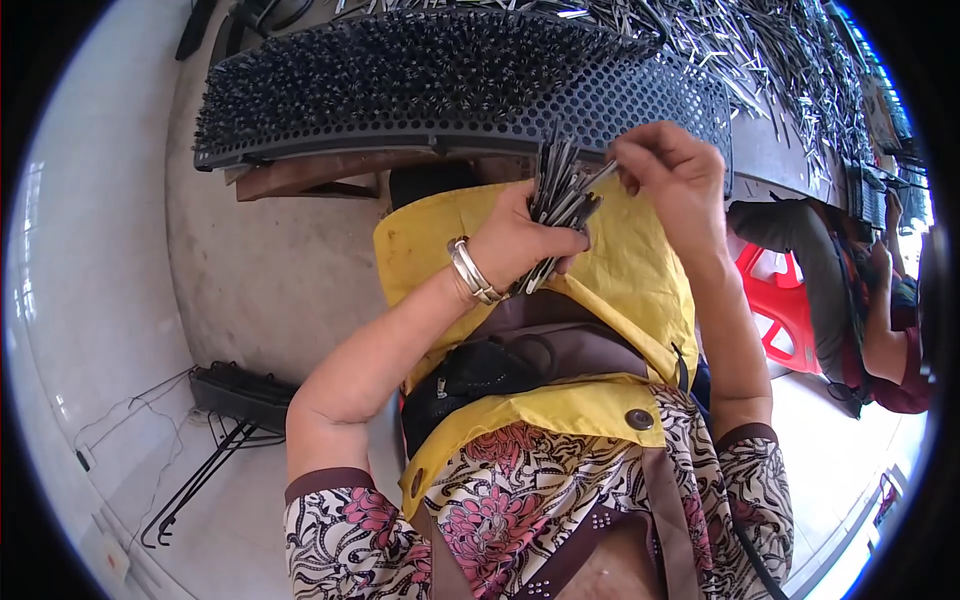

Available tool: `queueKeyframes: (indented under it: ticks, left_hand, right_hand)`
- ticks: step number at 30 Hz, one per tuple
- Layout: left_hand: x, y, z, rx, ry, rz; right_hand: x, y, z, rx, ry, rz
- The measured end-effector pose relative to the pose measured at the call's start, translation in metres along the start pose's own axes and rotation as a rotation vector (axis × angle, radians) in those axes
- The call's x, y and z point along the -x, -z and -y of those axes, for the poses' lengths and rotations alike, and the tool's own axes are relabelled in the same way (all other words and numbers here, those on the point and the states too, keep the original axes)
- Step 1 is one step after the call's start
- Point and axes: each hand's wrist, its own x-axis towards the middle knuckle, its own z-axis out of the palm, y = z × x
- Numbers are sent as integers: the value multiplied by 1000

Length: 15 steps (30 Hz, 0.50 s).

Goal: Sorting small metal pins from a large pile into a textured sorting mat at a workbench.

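Observation:
My left hand (525,240), with silver bangles at the wrist, is closed around a bundle of thin dark grey and black strips (563,195). Above and right of it, my right hand (672,170) pinches the end of one strip (603,175) that slants out from the bundle; its other end overlaps the bunch. Just beyond my hands lies a long black perforated tray (640,100). Its left and middle holes are densely filled with upright dark strips (380,80), while bare round holes show on its right part. A yellow apron (440,235) covers my lap below the bundle.
Loose strips (720,50) lie heaped on a surface behind the tray. A wooden support (300,178) shows under the tray. At right, another person (890,330) sits beside a red plastic chair (778,305). A black metal-legged object (235,400) stands on the floor at left.

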Motion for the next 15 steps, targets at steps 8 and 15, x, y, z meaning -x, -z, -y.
queueKeyframes:
  ticks: [8, 15]
  left_hand:
    - [-3, 0, -3, -5, -26, -116]
    - [-3, 2, 1, 26, -7, -141]
  right_hand:
    - [-22, 19, -11, -297, 13, -217]
    - [-50, 28, -11, -90, 249, -347]
